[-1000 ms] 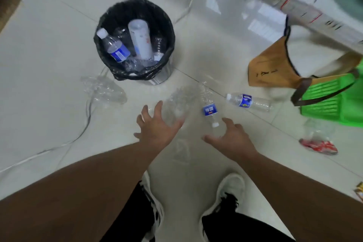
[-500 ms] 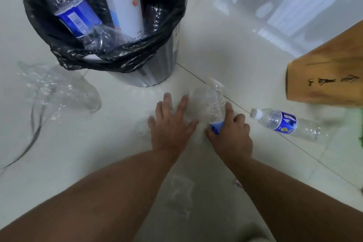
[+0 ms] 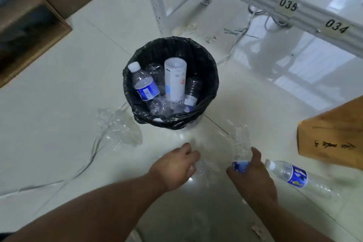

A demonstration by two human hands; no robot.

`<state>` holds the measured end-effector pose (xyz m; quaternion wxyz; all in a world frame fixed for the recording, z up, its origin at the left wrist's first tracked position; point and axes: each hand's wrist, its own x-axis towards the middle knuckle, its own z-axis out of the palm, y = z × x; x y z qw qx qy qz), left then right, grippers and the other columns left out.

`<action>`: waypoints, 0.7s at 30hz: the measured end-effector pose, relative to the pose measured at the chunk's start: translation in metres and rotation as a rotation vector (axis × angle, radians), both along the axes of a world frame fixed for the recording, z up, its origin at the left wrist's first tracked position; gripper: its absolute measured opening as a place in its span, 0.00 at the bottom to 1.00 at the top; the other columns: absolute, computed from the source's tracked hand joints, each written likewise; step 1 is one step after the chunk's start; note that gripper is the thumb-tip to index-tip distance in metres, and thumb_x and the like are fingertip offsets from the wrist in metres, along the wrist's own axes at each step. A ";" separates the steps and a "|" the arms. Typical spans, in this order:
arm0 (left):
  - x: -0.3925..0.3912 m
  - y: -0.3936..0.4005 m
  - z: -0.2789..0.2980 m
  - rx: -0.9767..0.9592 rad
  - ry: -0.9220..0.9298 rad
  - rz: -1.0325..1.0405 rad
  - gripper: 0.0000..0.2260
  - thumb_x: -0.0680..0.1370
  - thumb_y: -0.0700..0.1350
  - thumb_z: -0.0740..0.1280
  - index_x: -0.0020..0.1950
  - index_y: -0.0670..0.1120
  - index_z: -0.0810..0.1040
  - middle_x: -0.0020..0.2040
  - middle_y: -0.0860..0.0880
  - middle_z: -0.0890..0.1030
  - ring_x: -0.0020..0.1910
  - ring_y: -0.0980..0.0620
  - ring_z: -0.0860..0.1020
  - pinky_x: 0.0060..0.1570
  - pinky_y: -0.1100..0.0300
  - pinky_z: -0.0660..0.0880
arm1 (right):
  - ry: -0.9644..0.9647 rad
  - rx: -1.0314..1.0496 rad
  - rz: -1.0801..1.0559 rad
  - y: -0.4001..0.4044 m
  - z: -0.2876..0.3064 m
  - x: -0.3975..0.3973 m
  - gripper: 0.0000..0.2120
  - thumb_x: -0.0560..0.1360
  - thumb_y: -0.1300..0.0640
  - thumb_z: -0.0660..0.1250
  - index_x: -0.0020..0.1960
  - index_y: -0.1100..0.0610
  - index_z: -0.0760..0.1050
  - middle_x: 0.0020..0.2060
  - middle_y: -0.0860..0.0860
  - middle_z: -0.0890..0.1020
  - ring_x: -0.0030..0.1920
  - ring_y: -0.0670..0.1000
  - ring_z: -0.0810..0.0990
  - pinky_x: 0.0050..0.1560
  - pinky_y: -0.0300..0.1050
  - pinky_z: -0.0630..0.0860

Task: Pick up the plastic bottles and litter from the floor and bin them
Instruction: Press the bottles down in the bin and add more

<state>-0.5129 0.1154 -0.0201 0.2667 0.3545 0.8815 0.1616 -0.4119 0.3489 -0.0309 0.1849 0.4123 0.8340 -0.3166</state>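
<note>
Head view showed the bin point(image 3: 211, 92) partly filled with bottles. Right hand point(image 3: 253, 175) gripped a clear bottle point(image 3: 240, 143); left hand point(image 3: 172, 165) closed on crumpled plastic point(image 3: 202, 170). Another bottle point(image 3: 294, 176) and a plastic wrapper point(image 3: 119, 129) remained on the floor point(image 3: 59, 124).

The right hand point(image 3: 253, 175) is gripping a crumpled bottle point(image 3: 240, 143) that is pointing away toward the bin point(image 3: 170, 82), which is standing beyond and left of the grip. Another bottle point(image 3: 294, 177) is lying on the floor just right of it, a box point(image 3: 332, 135) sitting farther right. The left hand point(image 3: 174, 167) is closing on clear plastic point(image 3: 202, 169) left of the grip, with a plastic wrapper point(image 3: 119, 129) lying farther left
</note>
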 end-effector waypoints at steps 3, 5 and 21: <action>-0.002 -0.015 0.069 0.095 0.037 -0.099 0.09 0.80 0.51 0.60 0.59 0.52 0.71 0.55 0.48 0.72 0.46 0.44 0.76 0.46 0.54 0.71 | 0.052 -0.019 0.053 -0.002 0.054 -0.013 0.49 0.71 0.41 0.76 0.81 0.42 0.49 0.61 0.53 0.80 0.52 0.57 0.82 0.53 0.56 0.81; -0.007 -0.028 0.109 0.143 0.088 -0.088 0.09 0.79 0.50 0.61 0.58 0.51 0.72 0.55 0.48 0.72 0.45 0.47 0.74 0.43 0.58 0.65 | 0.078 -0.029 0.093 0.003 0.090 -0.025 0.48 0.71 0.40 0.75 0.81 0.43 0.51 0.59 0.51 0.81 0.50 0.57 0.82 0.51 0.56 0.82; 0.004 -0.094 0.423 0.012 0.071 0.835 0.05 0.84 0.45 0.59 0.57 0.45 0.71 0.52 0.45 0.70 0.42 0.44 0.70 0.48 0.52 0.69 | -0.065 -0.150 0.222 -0.050 0.448 -0.034 0.42 0.72 0.41 0.75 0.79 0.49 0.58 0.55 0.52 0.77 0.52 0.55 0.76 0.53 0.49 0.71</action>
